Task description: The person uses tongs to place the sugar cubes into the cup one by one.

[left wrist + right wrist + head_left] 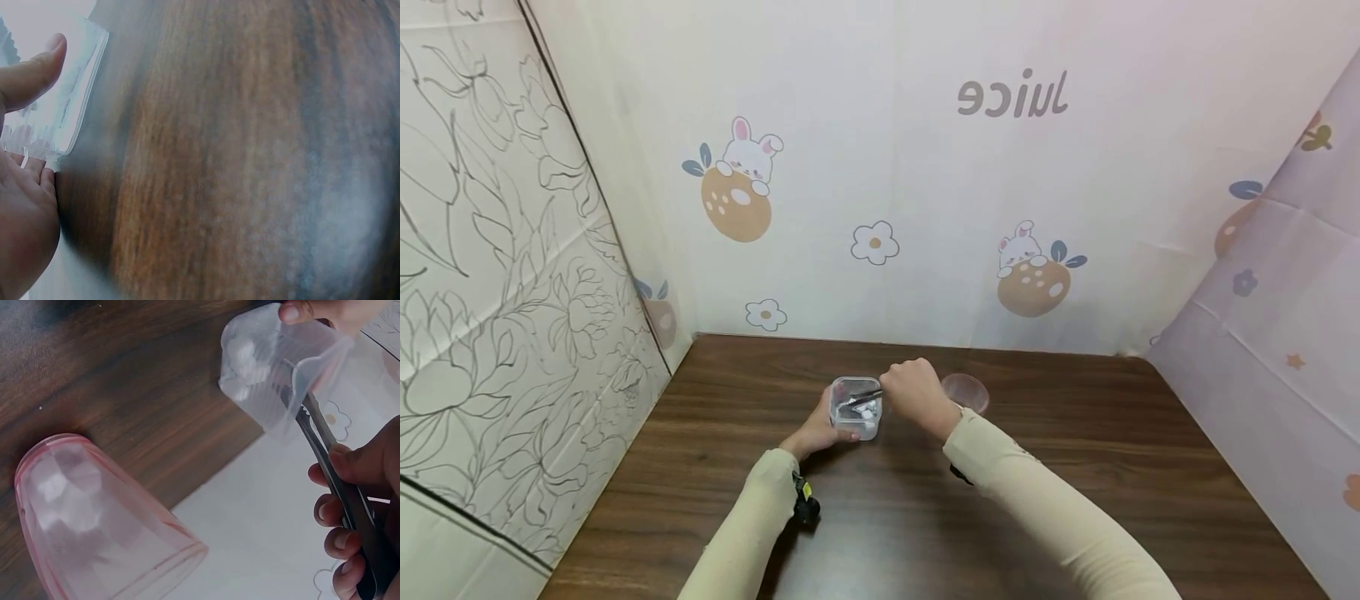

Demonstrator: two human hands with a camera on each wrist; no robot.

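Note:
A clear square container [867, 427] with white pieces low inside stands tilted in the left hand [820, 432], whose thumb and fingers grip its sides. In the left wrist view the left hand [28, 206] shows beside the clear wall of the container [75, 94]. The right hand [919, 397] holds dark metal tongs [867, 398]. The right wrist view shows the right hand [369, 506] curled round the tongs [350, 506], their tips inside the container [256, 369]. A pink-tinted transparent cup [94, 512] with white pieces inside stands nearby.
Just right of the right hand is the pink-tinted cup [966, 393]. All stand on a dark wooden table [1075, 433], its far edge against a printed white curtain [880, 292]. A black wrist camera [806, 505] sits on the left sleeve.

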